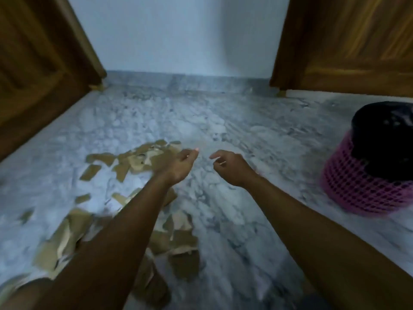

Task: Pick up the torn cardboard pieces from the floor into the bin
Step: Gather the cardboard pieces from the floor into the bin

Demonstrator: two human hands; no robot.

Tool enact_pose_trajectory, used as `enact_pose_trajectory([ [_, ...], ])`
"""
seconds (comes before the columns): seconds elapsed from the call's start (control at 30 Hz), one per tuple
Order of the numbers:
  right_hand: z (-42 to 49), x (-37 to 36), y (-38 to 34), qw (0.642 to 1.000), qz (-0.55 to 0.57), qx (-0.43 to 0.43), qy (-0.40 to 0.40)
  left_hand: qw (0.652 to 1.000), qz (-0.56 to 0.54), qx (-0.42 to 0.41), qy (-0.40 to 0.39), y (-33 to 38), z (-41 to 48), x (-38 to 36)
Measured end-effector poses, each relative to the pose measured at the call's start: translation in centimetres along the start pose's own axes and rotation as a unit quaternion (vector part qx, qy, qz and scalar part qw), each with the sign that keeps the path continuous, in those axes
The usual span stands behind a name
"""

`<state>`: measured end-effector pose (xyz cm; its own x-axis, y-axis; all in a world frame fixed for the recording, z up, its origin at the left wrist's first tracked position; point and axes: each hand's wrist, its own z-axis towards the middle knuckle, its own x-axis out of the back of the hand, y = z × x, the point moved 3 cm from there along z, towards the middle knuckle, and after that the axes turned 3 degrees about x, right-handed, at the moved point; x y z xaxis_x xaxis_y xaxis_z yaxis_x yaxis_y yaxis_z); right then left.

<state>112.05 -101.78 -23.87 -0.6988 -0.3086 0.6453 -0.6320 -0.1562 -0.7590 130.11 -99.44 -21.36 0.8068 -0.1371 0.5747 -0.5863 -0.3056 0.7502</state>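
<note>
The left hand [177, 166] is held out above the floor [223, 121] just left of frame centre, with its fingers loosely curled and the thumb pointing toward 2 o'clock; nothing is gripped, and it touches nothing. The right hand [232, 170] is held level with it at 3 o'clock, near but apart from it. Its fingers are likewise loosely curled, with the index finger extended toward 9 o'clock, and no object is seen in it. A pale sliver at its curled fingers is too small to identify. The torn cardboard pieces [134, 159] lie scattered on the floor from 9 o'clock of the left hand down to 7 o'clock of the frame. The left forearm crosses over the middle of the scatter and hides part of it. The nearest pieces, at 7 o'clock, are motion-blurred, and their edges cannot be separated. The bin [362, 186], a pink mesh basket with a black liner [380, 135], stands on the floor at 3 o'clock of the right hand, well apart from the cardboard. Its right side is cut off by the frame edge, and its contents cannot be made out. A wooden panel [33, 74] stands at 10 o'clock and another wooden panel [346, 41] at 2 o'clock; both are cropped, with a pale wall [174, 30] between them at 12 o'clock.
</note>
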Motion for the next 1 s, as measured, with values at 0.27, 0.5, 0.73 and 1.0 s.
enact_pose_trajectory([
  [0.27, -1.3, -16.8, 0.5, 0.968, -0.134, 0.035, -0.211, 0.994, 0.062, 0.094, -0.018, -19.3, -4.1, 0.4],
  [0.5, -3.3, -26.2, 4.8, 0.904, -0.288, -0.056, -0.31, 0.964, 0.23, 0.081, -0.103, -29.1, -3.6, -3.2],
  [0.73, -4.7, -29.5, 8.7, 0.959, -0.226, -0.111, -0.128, 0.909, 0.416, -0.005, -0.024, -33.5, -2.6, -6.3],
  [1.0, -3.6, -23.0, 10.9, 0.979, -0.074, -0.127, -0.141, 0.959, 0.281, 0.006, -0.03, -31.7, -0.7, -3.6],
])
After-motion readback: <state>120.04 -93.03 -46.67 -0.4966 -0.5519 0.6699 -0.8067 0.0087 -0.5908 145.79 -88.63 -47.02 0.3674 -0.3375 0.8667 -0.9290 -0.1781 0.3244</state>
